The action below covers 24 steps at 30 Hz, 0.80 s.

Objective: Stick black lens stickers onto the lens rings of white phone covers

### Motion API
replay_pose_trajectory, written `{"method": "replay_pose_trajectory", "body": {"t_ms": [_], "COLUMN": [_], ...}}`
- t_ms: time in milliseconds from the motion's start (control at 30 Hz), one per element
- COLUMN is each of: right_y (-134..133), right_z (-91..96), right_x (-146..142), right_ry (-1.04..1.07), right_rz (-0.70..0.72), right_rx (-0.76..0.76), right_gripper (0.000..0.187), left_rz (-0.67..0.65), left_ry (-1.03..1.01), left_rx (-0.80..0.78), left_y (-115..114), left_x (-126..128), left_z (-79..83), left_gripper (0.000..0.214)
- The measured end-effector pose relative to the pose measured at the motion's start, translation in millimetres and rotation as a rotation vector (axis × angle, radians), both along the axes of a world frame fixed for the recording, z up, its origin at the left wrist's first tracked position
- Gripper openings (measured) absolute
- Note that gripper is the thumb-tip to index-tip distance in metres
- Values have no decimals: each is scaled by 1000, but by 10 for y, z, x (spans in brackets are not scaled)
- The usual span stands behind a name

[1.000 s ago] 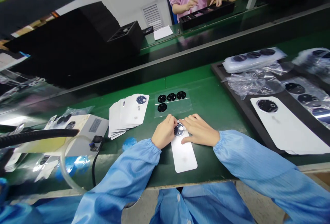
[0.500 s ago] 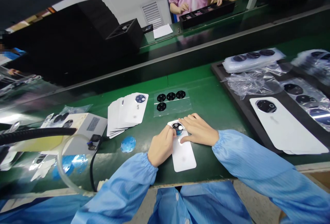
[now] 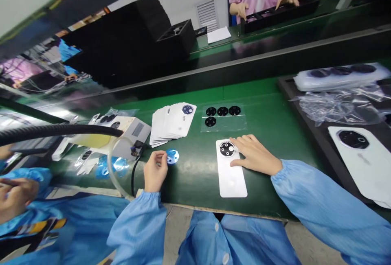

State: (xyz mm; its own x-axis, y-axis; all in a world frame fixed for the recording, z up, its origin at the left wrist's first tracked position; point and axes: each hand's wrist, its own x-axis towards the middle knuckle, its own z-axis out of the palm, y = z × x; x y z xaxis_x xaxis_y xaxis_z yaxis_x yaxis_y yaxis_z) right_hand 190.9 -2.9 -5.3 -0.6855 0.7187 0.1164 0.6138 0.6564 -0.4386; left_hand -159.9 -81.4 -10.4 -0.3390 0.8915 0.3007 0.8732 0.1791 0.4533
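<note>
A white phone back cover with a black camera-lens plate at its top lies flat on the green bench. My right hand rests on the cover's right edge, thumb and forefinger spread beside the lens plate. To the left, my left hand pinches at the edge of blue protective film with round holes. Whether the pinched piece is apart from the film on the bench, I cannot tell. Behind stand a fanned stack of white back covers and a clear sheet with several black lens plates.
A dark tray at the right holds bagged lens plates and more white covers. At the left are a white box-shaped device, a black hose and a co-worker's hand. Across the bench a person in pink handles a black tray.
My left hand has left the lens plate and moved left to the blue film. Blue film at the lens plate is gone. My right hand stays on the cover; the view has swung left.
</note>
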Motion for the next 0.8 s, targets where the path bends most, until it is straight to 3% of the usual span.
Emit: {"method": "replay_pose_trajectory", "body": {"t_ms": [100, 333, 567, 800], "right_y": [-1, 23, 61, 86], "right_z": [-16, 2, 105, -32], "right_x": [0, 22, 46, -27], "right_ry": [15, 130, 424, 587], "right_rz": [-10, -77, -201, -229], "right_rx": [-30, -171, -427, -498], "right_gripper": [71, 65, 35, 23], "left_rz": [25, 29, -147, -239], "left_ry": [52, 46, -162, -294], "left_rx": [-11, 102, 137, 103], "left_y": [8, -33, -186, -295], "left_x": [-43, 95, 561, 886], "left_z": [-86, 19, -15, -23], "left_gripper": [20, 11, 11, 14]}}
